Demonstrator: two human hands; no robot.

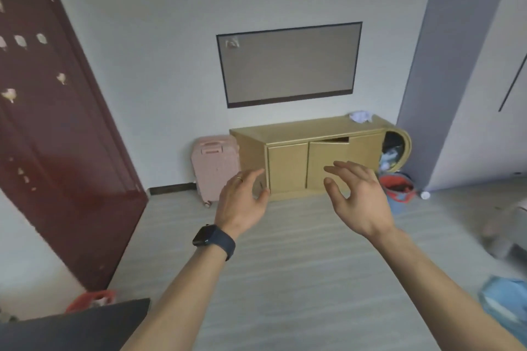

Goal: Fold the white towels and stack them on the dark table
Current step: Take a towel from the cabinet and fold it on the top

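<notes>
Both my arms reach forward over the grey floor. My left hand (242,202), with a dark watch on its wrist and a ring on one finger, is held up with relaxed, spread fingers and holds nothing. My right hand (356,196) is raised beside it, fingers loosely spread, also empty. A corner of the dark table (85,325) shows at the bottom left. No white towel is in view on the table or in my hands.
A yellow cabinet (288,168) stands against the far wall under a wall-mounted screen (288,65), with a pink suitcase (214,168) to its left. A dark red door (57,137) fills the left. A red basket (397,186) and a blue item (504,302) lie at the right.
</notes>
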